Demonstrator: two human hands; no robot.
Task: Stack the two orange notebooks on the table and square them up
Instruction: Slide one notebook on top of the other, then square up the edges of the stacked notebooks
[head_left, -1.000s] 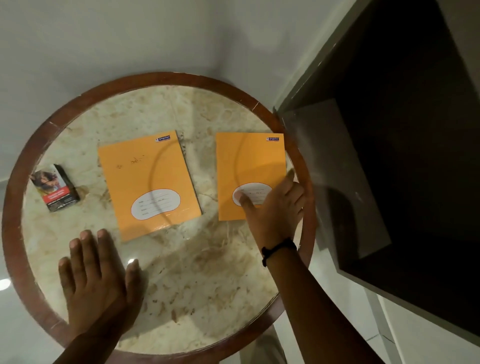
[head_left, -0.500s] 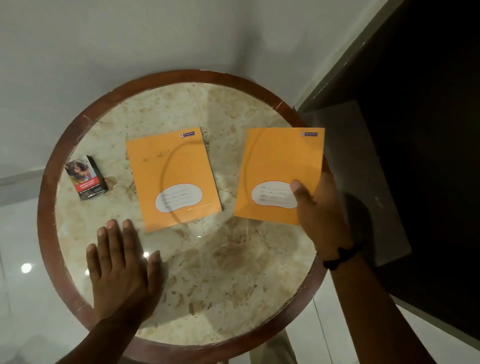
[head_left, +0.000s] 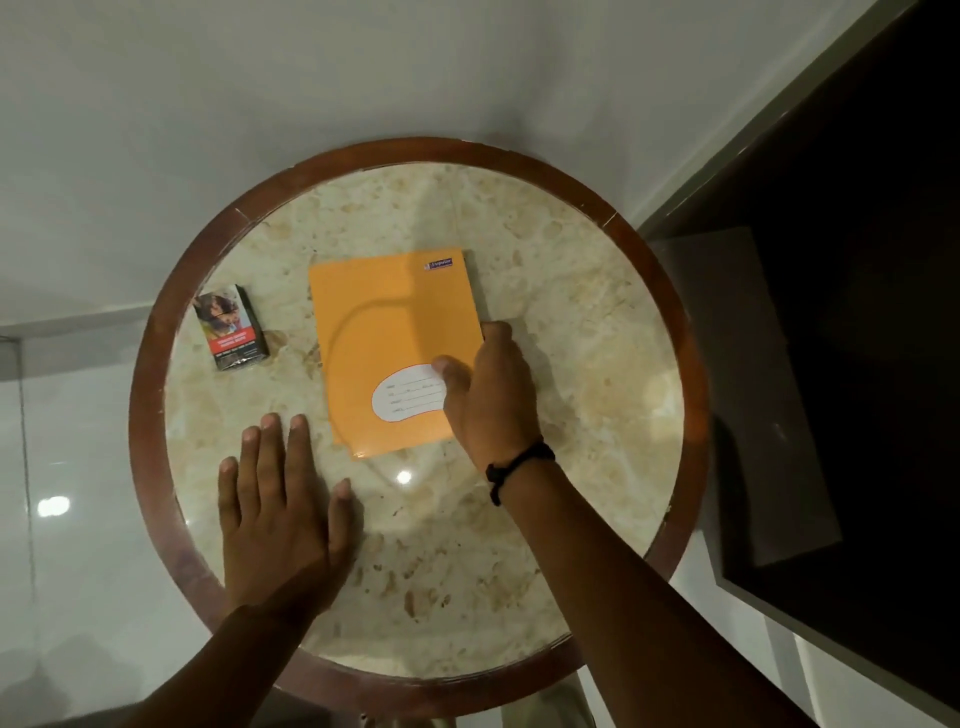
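An orange notebook (head_left: 387, 332) with a white label lies on top of the second orange notebook near the middle of the round marble table (head_left: 571, 364). Only a thin sliver of the lower notebook (head_left: 358, 456) shows at the near edge and along the right side. My right hand (head_left: 491, 395) grips the top notebook at its right edge, thumb on the cover near the label. My left hand (head_left: 278, 514) rests flat on the marble to the near left of the stack, fingers apart, holding nothing.
A small cigarette pack (head_left: 231, 327) lies on the table's left side. The table has a raised brown wooden rim (head_left: 150, 415). A dark cabinet or panel (head_left: 831, 312) stands close on the right. Glossy white floor surrounds the table.
My right hand has carried the right notebook leftwards and set it on the left notebook. My left hand has stayed flat on the table.
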